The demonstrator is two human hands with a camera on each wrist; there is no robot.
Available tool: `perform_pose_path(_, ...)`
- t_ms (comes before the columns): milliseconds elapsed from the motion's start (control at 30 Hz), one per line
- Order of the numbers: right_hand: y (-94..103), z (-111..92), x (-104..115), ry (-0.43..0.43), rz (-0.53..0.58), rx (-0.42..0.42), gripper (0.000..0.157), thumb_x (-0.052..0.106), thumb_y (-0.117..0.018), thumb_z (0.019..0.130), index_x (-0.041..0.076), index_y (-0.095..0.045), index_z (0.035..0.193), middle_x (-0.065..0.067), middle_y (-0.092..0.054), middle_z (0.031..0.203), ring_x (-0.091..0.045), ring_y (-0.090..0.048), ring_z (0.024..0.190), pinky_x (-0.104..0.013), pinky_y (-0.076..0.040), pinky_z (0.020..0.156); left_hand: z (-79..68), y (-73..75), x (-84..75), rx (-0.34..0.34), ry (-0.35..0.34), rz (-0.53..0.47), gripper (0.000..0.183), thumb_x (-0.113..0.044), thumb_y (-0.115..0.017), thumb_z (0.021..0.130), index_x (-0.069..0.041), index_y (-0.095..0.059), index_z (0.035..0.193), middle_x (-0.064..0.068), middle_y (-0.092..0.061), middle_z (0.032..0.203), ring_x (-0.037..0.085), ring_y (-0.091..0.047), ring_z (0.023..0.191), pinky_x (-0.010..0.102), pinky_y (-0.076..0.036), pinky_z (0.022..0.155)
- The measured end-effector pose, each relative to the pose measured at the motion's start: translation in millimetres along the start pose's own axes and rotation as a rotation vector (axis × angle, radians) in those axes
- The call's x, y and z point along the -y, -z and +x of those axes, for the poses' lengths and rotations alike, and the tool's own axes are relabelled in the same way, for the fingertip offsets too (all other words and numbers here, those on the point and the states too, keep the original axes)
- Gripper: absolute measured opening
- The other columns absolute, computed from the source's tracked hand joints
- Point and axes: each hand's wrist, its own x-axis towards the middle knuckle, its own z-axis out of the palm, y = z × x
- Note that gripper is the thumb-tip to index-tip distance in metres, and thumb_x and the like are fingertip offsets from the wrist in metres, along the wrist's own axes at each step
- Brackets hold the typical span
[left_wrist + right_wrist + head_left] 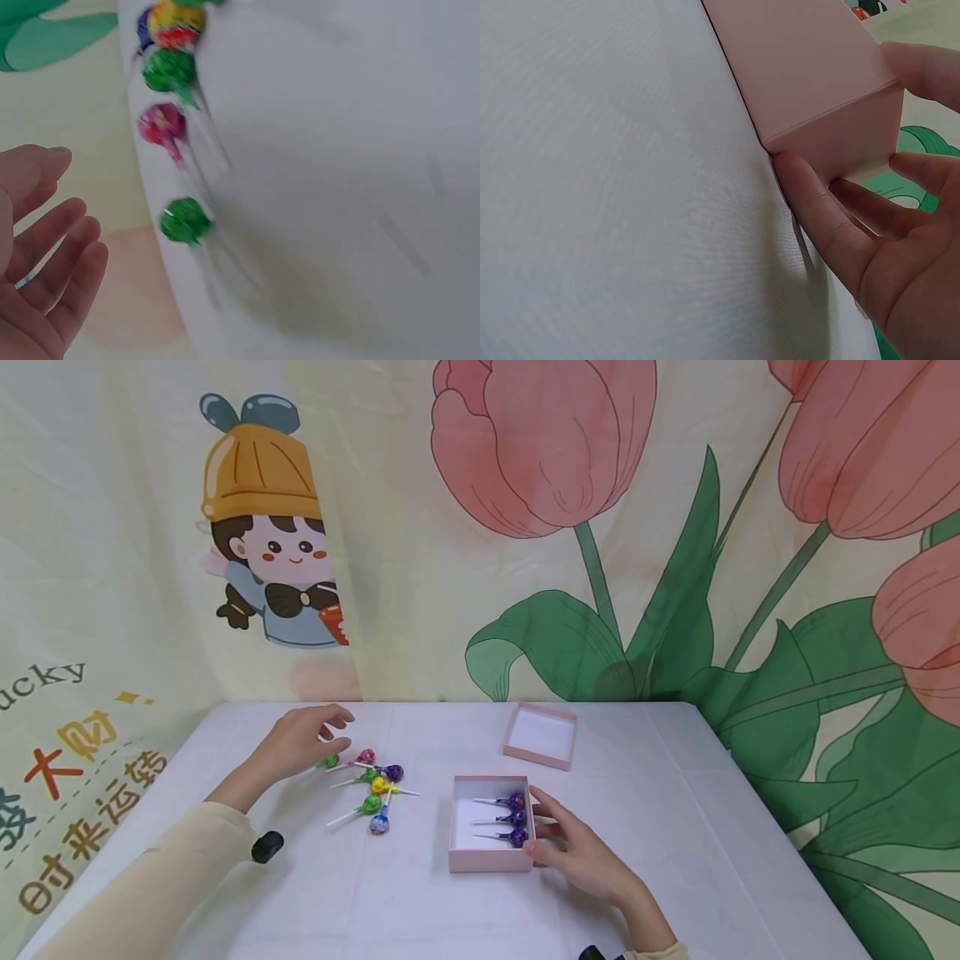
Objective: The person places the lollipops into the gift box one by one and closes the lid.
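Gripping the pink box (491, 861) on the desk (367, 902), with three purple lollipops (516, 819) inside, at its near right corner with the right hand (573, 847). Hovering with the left hand (294, 743), loose and empty, near the scattered lollipops (378, 785) left of the box.

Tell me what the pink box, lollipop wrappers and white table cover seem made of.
Pink box: probably cardboard, matte, with thin, flat walls and crisp edges. Lollipop wrappers: likely plastic film or foil, glossy, since they look crinkled and catch highlights. White table cover: apparently woven cloth, matte, with fine texture and creases.
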Motion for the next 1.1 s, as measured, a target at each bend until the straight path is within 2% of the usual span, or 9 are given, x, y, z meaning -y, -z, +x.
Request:
perform_pose_path(133,0.2,0.2,-0.4,0.001,0.001,0.003,0.082,0.036,-0.074,0.101,0.028,-0.029,0.169,-0.019,-0.044,0.162,-0.036,-0.056,0.136,-0.041,-0.061,0.094,-2.2,-4.8,18.7,0.030,0.040,0.011,0.041,-0.021,-0.081,0.095,-0.006,-0.069,0.131,0.019,-0.073,0.123,0.032,-0.069,0.102,0.053,-0.059,0.089)
perform_pose_path(267,0.2,-0.2,-1.1,0.002,-0.006,0.003,0.083,0.036,-0.074,0.101,0.027,-0.028,0.169,-0.020,-0.044,0.162,-0.036,-0.057,0.136,-0.043,-0.061,0.094,-3.1,-7.5,30.2,0.056,0.053,0.008,0.042,-0.021,-0.082,0.095,-0.004,-0.069,0.131,0.020,-0.073,0.121,0.033,-0.068,0.101,0.056,-0.058,0.090)
perform_pose_path(467,0.9,0.3,-0.8,0.007,-0.010,0.003,0.082,0.035,-0.074,0.101,0.028,-0.028,0.169,-0.019,-0.044,0.162,-0.035,-0.057,0.136,-0.041,-0.061,0.094,-2.6,-11.0,36.1,0.114,0.093,0.015,0.039,-0.022,-0.080,0.096,-0.005,-0.069,0.130,0.017,-0.074,0.117,0.038,-0.066,0.107,0.061,-0.055,0.092)
perform_pose_path(667,0.8,0.5,0.8,0.004,-0.003,0.007,0.082,0.035,-0.074,0.101,0.028,-0.028,0.169,-0.019,-0.044,0.162,-0.035,-0.056,0.136,-0.038,-0.062,0.092,-1.5,-15.9,39.8,0.152,0.104,0.038,0.033,-0.022,-0.079,0.095,-0.007,-0.071,0.124,0.013,-0.075,0.109,0.038,-0.066,0.104,0.064,-0.052,0.094)
perform_pose_path(900,-0.2,-0.1,1.8,-0.001,-0.024,-0.002,0.082,0.037,-0.074,0.101,0.029,-0.028,0.169,-0.017,-0.044,0.162,-0.035,-0.056,0.136,-0.042,-0.061,0.096,0.0,-20.1,41.3,0.171,0.162,0.050,0.025,-0.025,-0.078,0.097,-0.011,-0.073,0.117,0.010,-0.073,0.105,0.031,-0.064,0.098,0.054,-0.056,0.088)
perform_pose_path(1100,-0.8,-0.7,4.4,-0.022,-0.046,-0.014,0.083,0.040,-0.074,0.101,0.030,-0.028,0.169,-0.017,-0.045,0.162,-0.033,-0.056,0.135,-0.045,-0.060,0.098,-2.3,-18.9,42.0,0.195,0.181,0.035,0.025,-0.026,-0.079,0.096,-0.009,-0.073,0.115,0.009,-0.072,0.101,0.029,-0.062,0.093,0.048,-0.056,0.083)
